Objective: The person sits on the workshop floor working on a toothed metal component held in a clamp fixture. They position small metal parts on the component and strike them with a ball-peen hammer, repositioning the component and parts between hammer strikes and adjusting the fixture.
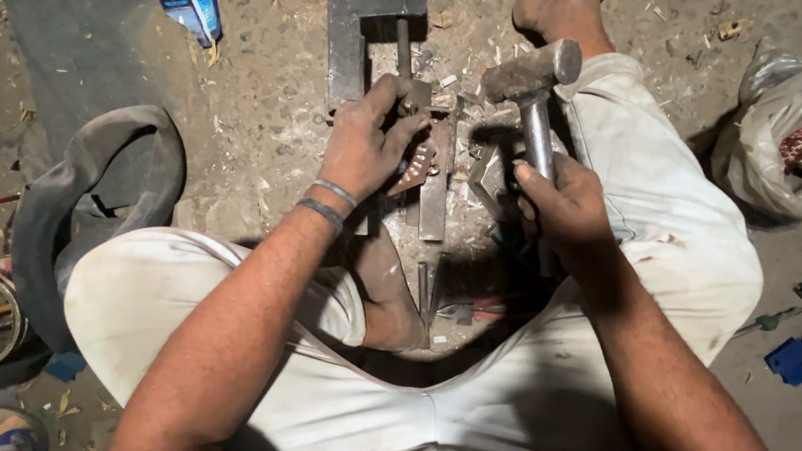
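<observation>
Hammer (533, 74) gripped by right hand (568, 204), fingers closed round handle, head raised over floor | left hand (367, 144) pinched on small metal piece (413, 103) beside clamp frame (369, 33) | fingertips best kept clear, strike kept square

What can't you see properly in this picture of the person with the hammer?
All in the head view:
- The small piece under the left hand: the fingers cover most of it, so its shape is unclear.
- The hammer handle's lower end: hidden inside the right hand.
- The metal clamp frame: its top is cut off by the picture's edge.
- The contents of the plastic bag: blurred by the crinkled film.
</observation>
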Demonstrator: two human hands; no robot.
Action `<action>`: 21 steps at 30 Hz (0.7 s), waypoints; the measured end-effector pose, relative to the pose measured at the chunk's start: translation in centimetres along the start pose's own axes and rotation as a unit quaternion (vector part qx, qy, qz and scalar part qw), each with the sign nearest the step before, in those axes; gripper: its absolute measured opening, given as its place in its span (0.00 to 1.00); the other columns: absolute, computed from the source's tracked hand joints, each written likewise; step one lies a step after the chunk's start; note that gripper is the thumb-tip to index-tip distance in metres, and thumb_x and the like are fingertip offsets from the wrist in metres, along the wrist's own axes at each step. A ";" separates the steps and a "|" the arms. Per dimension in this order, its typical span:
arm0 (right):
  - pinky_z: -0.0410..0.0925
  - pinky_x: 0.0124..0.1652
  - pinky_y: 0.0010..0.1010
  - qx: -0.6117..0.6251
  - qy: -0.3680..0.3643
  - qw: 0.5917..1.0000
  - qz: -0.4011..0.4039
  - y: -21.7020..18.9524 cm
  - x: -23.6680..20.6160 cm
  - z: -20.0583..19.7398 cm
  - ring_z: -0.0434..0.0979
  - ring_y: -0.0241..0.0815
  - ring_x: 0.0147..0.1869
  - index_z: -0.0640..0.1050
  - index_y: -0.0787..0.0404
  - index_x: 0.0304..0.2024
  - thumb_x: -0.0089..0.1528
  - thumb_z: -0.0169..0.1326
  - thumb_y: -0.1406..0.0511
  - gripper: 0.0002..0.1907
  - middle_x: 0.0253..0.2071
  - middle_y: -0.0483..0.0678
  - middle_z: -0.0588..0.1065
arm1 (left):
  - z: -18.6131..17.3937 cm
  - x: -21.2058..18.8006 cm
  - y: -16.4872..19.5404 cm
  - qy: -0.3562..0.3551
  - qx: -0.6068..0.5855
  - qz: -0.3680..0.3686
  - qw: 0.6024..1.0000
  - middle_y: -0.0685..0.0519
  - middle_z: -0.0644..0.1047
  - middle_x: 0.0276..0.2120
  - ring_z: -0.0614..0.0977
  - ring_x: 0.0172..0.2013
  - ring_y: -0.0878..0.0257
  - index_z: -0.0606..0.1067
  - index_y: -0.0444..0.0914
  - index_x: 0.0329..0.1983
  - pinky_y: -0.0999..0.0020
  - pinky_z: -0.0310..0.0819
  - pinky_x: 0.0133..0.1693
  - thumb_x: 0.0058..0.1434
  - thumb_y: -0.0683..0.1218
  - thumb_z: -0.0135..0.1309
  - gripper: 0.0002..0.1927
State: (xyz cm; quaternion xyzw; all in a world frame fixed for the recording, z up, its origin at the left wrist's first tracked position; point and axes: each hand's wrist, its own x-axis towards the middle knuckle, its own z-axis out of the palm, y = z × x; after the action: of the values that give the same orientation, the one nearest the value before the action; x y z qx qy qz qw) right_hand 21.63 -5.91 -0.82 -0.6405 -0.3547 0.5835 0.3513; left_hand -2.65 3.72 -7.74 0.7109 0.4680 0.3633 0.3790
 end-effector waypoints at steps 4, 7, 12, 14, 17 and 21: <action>0.59 0.24 0.22 -0.008 0.002 1.000 -0.006 0.0 -0.2 -0.2 0.63 0.28 0.23 0.71 0.59 0.34 0.68 0.53 0.61 0.11 0.23 0.38 0.67 | -0.2 -0.6 -0.4 -0.009 0.023 0.031 0.999 0.42 0.81 0.38 0.84 0.40 0.44 0.77 0.36 0.49 0.57 0.79 0.42 0.62 0.46 0.65 0.14; 0.60 0.24 0.22 -0.012 -0.003 1.000 -0.020 0.2 -0.3 -0.2 0.64 0.27 0.23 0.72 0.59 0.34 0.68 0.53 0.61 0.10 0.23 0.38 0.67 | -0.3 -1.0 -0.6 -0.048 0.019 0.026 0.998 0.44 0.82 0.38 0.85 0.39 0.46 0.81 0.38 0.44 0.58 0.79 0.41 0.62 0.46 0.64 0.10; 0.62 0.29 0.26 -0.083 0.033 0.990 -0.112 0.5 -1.2 -0.1 0.66 0.31 0.30 0.74 0.62 0.40 0.68 0.55 0.61 0.10 0.28 0.41 0.70 | 0.4 -1.4 -1.4 -0.068 0.060 0.078 0.993 0.45 0.82 0.42 0.85 0.40 0.48 0.82 0.37 0.44 0.58 0.80 0.43 0.62 0.47 0.64 0.11; 0.65 0.31 0.30 -0.174 0.063 0.965 -0.183 0.3 -2.1 0.0 0.69 0.36 0.30 0.74 0.63 0.40 0.68 0.56 0.61 0.11 0.28 0.45 0.71 | 0.9 -1.5 -1.8 -0.075 0.072 0.104 0.989 0.46 0.82 0.43 0.85 0.42 0.48 0.82 0.37 0.46 0.58 0.80 0.46 0.62 0.46 0.62 0.12; 0.67 0.32 0.38 -0.278 0.089 0.919 -0.263 -0.2 -3.4 0.7 0.72 0.48 0.27 0.72 0.66 0.38 0.66 0.56 0.61 0.14 0.26 0.53 0.71 | 1.2 -1.4 -2.0 -0.071 0.084 0.094 0.989 0.44 0.82 0.43 0.83 0.43 0.46 0.82 0.36 0.45 0.55 0.77 0.47 0.62 0.46 0.63 0.11; 0.67 0.31 0.47 -0.363 0.045 0.903 -0.223 -0.9 -3.2 2.3 0.75 0.62 0.31 0.73 0.66 0.40 0.62 0.60 0.61 0.14 0.26 0.58 0.73 | 0.7 -0.9 -2.0 -0.062 0.112 0.126 0.984 0.44 0.82 0.42 0.82 0.46 0.45 0.81 0.35 0.42 0.54 0.75 0.50 0.58 0.46 0.64 0.12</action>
State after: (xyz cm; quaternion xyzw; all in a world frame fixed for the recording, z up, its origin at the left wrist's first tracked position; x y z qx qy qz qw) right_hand 19.09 -8.15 1.38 -0.6532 -0.6596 0.2912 0.2311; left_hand -3.05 3.31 -10.00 0.8231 0.3879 0.3092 0.2764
